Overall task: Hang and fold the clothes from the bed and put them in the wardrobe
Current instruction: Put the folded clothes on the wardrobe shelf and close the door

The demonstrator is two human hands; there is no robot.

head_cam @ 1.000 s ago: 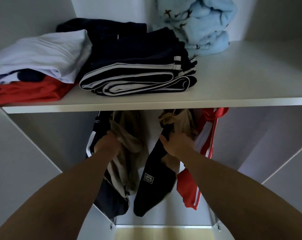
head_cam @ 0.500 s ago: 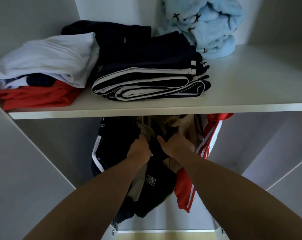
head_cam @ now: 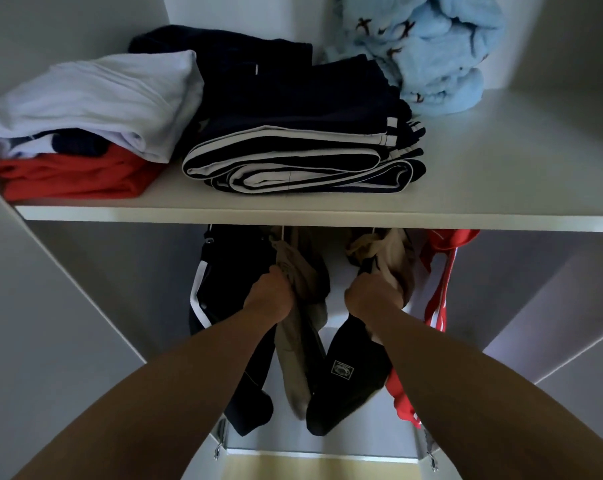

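1. The hanging step is judged to be in hand. Both hands are reached in under the shelf [head_cam: 501,199] of the wardrobe, among the clothes hung there.
2. The left hand [head_cam: 269,301] is clenched round the beige garment [head_cam: 295,344], high up near its neck.
3. The right hand [head_cam: 371,299] is clenched round the upper part of the dark garment [head_cam: 345,386], which bears a square patch lower down. Beige fabric is bunched at its top.
4. The two gripped garments hang side by side with a gap between them. A navy jacket [head_cam: 224,289] with a white stripe hangs at their left and a red garment [head_cam: 438,296] at their right. The rail and the hanger hooks are hidden by the shelf, so it cannot be told how well they are seated.
5. The folding part looks largely done. On the shelf are seen a white folded top [head_cam: 96,102] on a red folded piece [head_cam: 71,178], a striped navy pile [head_cam: 293,140] and a blue fleece [head_cam: 431,53] behind.
6. For the next move, the garments would likely have to be spaced along the rail and let go, the fabric being smoothed so that nothing is dragged off a hanger. The bed is out of view, so what is left there cannot be told.
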